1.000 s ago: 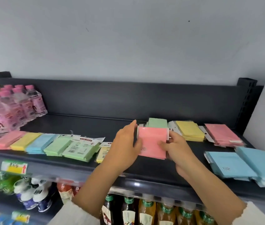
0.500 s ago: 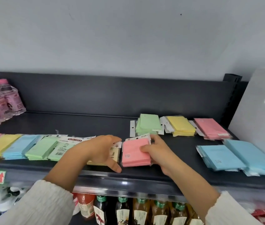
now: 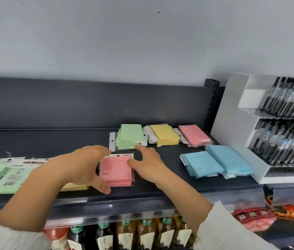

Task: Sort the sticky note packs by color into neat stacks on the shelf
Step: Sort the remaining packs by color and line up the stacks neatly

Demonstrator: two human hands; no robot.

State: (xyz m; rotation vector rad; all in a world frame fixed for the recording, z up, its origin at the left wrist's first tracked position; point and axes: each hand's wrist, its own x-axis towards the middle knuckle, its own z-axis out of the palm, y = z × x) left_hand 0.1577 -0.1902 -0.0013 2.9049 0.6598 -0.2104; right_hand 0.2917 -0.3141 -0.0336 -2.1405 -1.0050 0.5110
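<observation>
While flanked by both hands, the pink stack (image 3: 115,170) is seen lying flat near the front edge of the shelf (image 3: 142,197).
Long axis is set front to back, white header card (image 3: 120,156) turned to the back wall; packs clear-wrapped. Left hand (image 3: 86,165) is spread loosely against its left side, right hand (image 3: 148,165) laid open at its right, thumb rested on top.

Behind and to the left of the front pink stack (image 3: 116,170), the shelf (image 3: 52,141) lies bare up to its back panel (image 3: 88,105). Directly behind the stack, the green stack (image 3: 129,136) stands near. Loose packs (image 3: 7,175) crowd the left. The left hand (image 3: 86,165) and right hand (image 3: 148,163) flank the stack closely. Past the right hand, bare shelf runs to the blue stacks (image 3: 214,163).
</observation>
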